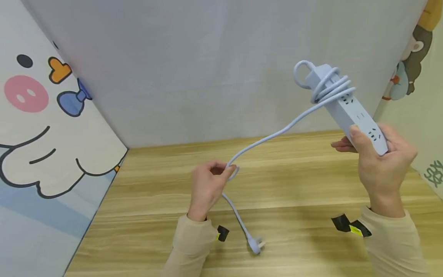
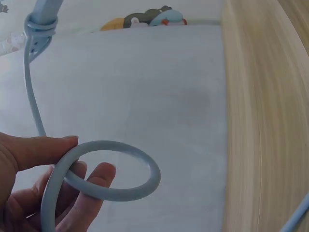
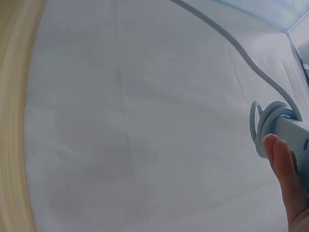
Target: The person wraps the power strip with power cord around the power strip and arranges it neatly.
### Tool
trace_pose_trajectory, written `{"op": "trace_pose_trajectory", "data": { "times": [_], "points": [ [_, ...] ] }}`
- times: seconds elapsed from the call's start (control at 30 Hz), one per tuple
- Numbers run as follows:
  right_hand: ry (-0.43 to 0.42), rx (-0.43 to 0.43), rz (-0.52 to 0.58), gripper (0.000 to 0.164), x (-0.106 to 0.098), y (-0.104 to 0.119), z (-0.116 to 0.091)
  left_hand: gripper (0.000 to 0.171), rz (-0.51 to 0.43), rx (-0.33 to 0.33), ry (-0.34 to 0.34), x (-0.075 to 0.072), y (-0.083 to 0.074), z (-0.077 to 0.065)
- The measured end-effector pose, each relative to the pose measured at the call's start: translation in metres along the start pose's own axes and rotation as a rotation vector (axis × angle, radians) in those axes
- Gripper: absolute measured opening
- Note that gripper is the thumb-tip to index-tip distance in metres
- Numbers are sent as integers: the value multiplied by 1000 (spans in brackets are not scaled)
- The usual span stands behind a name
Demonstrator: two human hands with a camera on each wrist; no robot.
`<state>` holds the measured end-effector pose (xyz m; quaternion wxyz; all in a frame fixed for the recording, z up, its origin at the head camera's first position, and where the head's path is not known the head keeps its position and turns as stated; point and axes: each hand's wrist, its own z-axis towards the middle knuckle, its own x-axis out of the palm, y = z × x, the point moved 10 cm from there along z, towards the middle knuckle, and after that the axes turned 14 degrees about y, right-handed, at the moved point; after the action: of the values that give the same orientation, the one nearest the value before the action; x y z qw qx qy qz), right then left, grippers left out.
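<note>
My right hand [image 1: 385,161] grips the near end of a pale blue power strip [image 1: 358,115], held tilted above the table. Several turns of its cord [image 1: 277,132] wrap round the strip's far end. From there the cord runs down to my left hand [image 1: 209,186], which pinches it between thumb and fingers. In the left wrist view, a small cord loop [image 2: 157,176] stands out past the left fingertips. Below that hand, the free length leads to the plug [image 1: 255,245], its prongs pointing right. In the right wrist view, fingers [image 3: 285,164] lie along the strip [image 3: 292,133].
Beneath both hands is a wood-grain table [image 1: 155,200]. A pale wall [image 1: 207,77] rises behind it. On the left stands a panel with a cartoon print [image 1: 86,127], and another printed panel [image 1: 408,104] stands on the right.
</note>
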<state>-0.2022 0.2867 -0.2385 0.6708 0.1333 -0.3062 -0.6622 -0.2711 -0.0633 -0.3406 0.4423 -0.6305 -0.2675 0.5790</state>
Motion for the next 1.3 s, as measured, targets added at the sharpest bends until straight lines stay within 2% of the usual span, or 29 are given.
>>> {"op": "trace_pose_trajectory", "data": {
  "times": [0.07,0.2,0.27,0.4,0.63,0.77,0.9,0.97,1.07,1.13,1.2,1.27,1.3],
  "points": [
    [13,16,21,21,3,-2,-2,15,50,4,98,11,1,3],
    [7,53,85,22,7,-10,-5,18,121,27,390,44,1,3],
    [11,68,109,21,9,-13,-5,18,116,33,449,51,2,3],
    [81,110,191,19,20,-18,-7,17,102,-7,418,50,11,8],
    [329,210,377,26,49,-20,-13,18,44,-66,359,49,29,14],
    [476,262,436,33,60,-23,-19,21,25,-44,420,57,31,15],
    [589,284,491,37,65,-27,-26,18,-92,-45,488,62,38,16],
    [640,291,513,38,67,-29,-29,18,-144,-66,463,58,43,17],
    [715,307,500,39,70,-31,-34,22,-113,-92,331,43,47,19],
    [765,322,455,40,73,-32,-36,25,-32,-87,218,32,43,19],
    [823,339,398,41,76,-33,-40,25,91,-60,111,23,36,18],
    [897,364,344,43,79,-33,-44,21,255,25,26,16,23,16],
    [942,385,320,44,80,-33,-48,19,289,46,-1,14,19,15]
  ]
}}
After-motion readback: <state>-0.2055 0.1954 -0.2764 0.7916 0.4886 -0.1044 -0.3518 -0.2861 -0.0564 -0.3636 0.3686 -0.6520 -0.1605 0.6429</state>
